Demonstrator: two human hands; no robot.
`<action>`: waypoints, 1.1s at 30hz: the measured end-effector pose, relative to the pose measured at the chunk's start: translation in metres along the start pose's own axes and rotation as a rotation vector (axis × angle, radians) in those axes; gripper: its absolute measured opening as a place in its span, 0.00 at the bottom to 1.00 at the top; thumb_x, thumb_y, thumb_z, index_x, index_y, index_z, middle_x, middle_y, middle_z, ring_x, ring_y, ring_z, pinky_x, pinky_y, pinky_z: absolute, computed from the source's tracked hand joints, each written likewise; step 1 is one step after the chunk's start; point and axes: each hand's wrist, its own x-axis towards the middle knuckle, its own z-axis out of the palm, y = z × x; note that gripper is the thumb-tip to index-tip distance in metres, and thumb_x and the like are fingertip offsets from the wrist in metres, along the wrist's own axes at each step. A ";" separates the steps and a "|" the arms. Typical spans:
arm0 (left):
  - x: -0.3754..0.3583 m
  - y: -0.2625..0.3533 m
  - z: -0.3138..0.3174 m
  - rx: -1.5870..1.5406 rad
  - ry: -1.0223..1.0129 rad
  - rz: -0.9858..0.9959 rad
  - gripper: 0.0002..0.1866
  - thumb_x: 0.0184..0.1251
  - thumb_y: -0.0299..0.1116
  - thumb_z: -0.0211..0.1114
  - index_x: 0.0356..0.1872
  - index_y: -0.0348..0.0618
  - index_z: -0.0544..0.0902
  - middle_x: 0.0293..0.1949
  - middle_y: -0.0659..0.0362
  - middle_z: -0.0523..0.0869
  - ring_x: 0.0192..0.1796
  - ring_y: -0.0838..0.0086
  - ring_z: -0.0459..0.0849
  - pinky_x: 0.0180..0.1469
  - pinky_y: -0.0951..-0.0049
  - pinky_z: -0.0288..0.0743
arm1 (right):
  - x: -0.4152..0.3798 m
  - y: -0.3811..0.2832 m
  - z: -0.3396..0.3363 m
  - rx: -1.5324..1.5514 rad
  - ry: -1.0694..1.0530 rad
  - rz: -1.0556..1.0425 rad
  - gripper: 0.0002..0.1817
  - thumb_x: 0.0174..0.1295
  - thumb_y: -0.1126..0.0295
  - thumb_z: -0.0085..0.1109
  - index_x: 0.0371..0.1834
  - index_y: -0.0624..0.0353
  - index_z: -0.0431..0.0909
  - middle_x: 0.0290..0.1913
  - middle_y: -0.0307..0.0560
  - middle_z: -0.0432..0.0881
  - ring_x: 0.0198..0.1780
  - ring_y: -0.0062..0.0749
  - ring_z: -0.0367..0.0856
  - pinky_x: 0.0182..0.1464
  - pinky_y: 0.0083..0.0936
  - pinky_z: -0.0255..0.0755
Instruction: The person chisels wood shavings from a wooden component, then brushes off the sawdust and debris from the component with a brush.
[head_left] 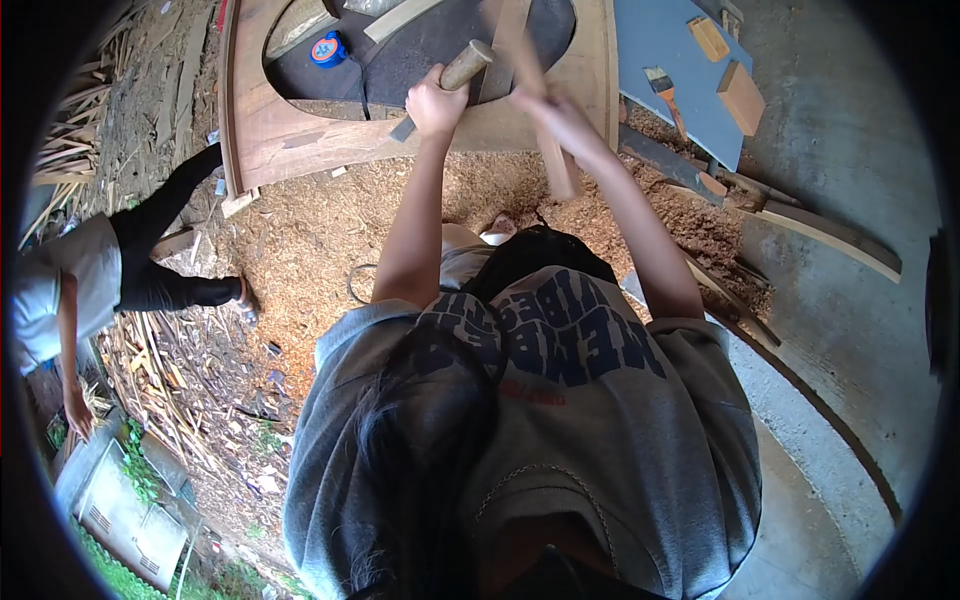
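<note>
A: Hands?
B: Apart. Left hand (435, 103) was clamped round a chisel-like tool with a round tan wooden handle (466, 66) and a flat dark blade (402, 129). Right hand (566, 128) looked closed on a brown wooden piece (522, 55), motion-blurred, so exact grip unclear.
A: Why hold the tool that way?
B: Slanted, butt end poking out above the fist. Likely left the end exposed and the blade steerable. Blade sat at the near rim of the brown wooden panel with a big rounded opening (265, 125). Contact: can't tell.
A: Around it?
B: Blue round tape measure (327, 50) lay inside the opening, left of the hands, probably parked within reach. Curved pale wood strip (402, 18) beyond.
A: Right side?
B: Flat blue-grey board (655, 40) carried a paintbrush with an orange handle (665, 88) and two tan wood blocks (708, 39). Probably kept them off the shavings (310, 215) on the ground.
A: Anyone near?
B: Another person (70, 285), far left, well apart from the panel.
</note>
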 end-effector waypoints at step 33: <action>-0.038 -0.022 -0.067 -0.235 -0.079 0.256 0.18 0.38 0.29 0.67 0.37 0.43 0.83 0.29 0.50 0.85 0.29 0.61 0.85 0.35 0.67 0.80 | -0.031 0.045 -0.053 0.051 0.063 0.147 0.37 0.52 0.46 0.61 0.56 0.65 0.65 0.29 0.38 0.69 0.24 0.20 0.70 0.24 0.18 0.66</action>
